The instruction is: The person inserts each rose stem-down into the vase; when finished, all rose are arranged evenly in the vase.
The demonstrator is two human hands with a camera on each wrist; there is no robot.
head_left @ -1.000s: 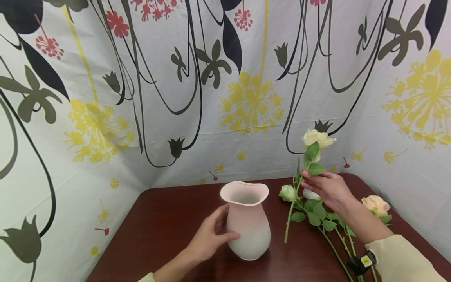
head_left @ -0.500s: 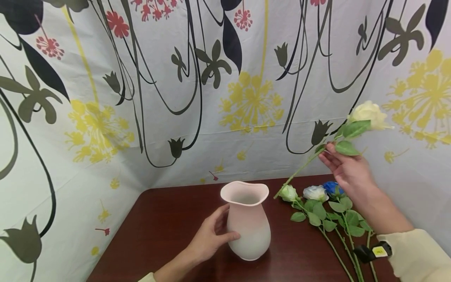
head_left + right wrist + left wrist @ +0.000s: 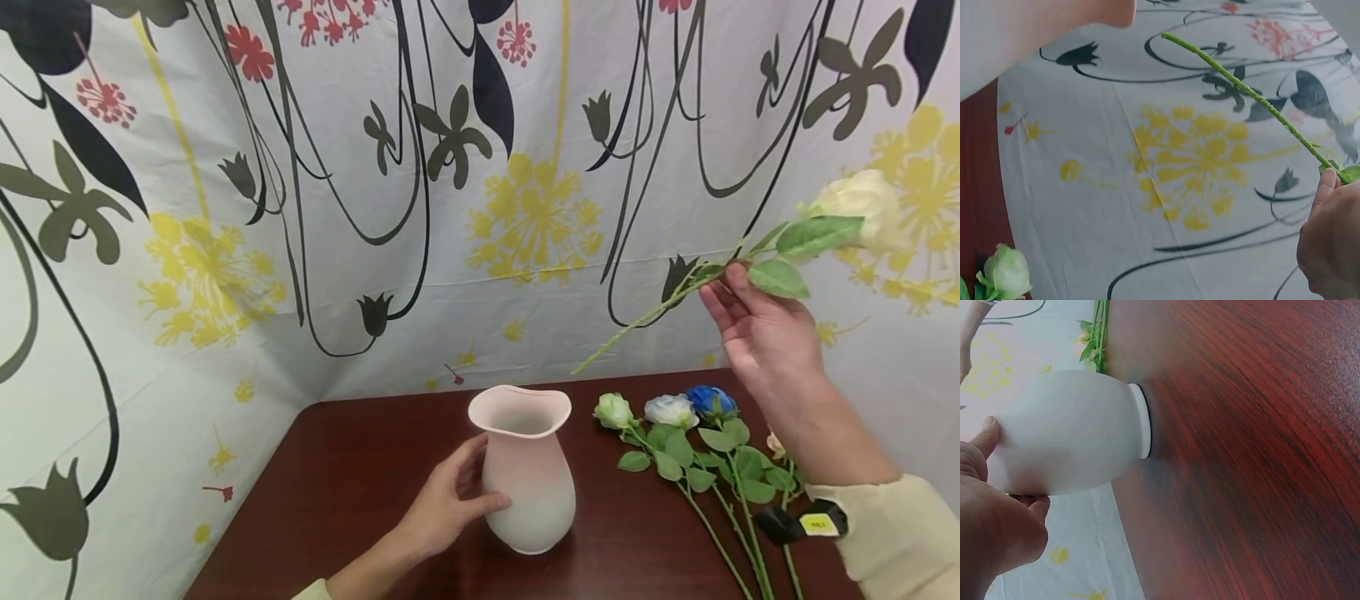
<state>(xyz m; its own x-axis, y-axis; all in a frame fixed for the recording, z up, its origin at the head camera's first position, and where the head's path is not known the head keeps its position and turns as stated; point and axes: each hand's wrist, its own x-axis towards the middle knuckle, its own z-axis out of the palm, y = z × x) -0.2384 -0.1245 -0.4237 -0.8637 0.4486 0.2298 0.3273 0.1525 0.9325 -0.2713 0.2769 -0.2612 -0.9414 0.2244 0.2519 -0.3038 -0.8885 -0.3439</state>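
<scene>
A pink-to-white vase (image 3: 531, 487) with a wavy rim stands upright on the table. My left hand (image 3: 448, 504) holds its left side, thumb in front and fingers behind. In the left wrist view, the vase's pale body (image 3: 1079, 431) rests on its foot. My right hand (image 3: 780, 342) pinches a cream-white rose (image 3: 858, 208) by the upper stem, just below the leaves. The rose slants in the air, bloom up to the right, and its stem end lies above and right of the vase mouth. In the right wrist view, the bare green stem (image 3: 1241, 87) reaches up-left from the fingers.
On the dark red table (image 3: 360, 483), right of the vase, lie a pale green rose (image 3: 613, 411), a bluish-white rose (image 3: 671, 411), a blue rose (image 3: 710, 401) and a peach rose (image 3: 776, 445) partly behind my forearm. A flower-printed cloth (image 3: 360, 275) hangs behind the table.
My right hand has lifted the cream-white rose up and to the right, tilting it from near upright to a slant. The left hand and vase have stayed put.
</scene>
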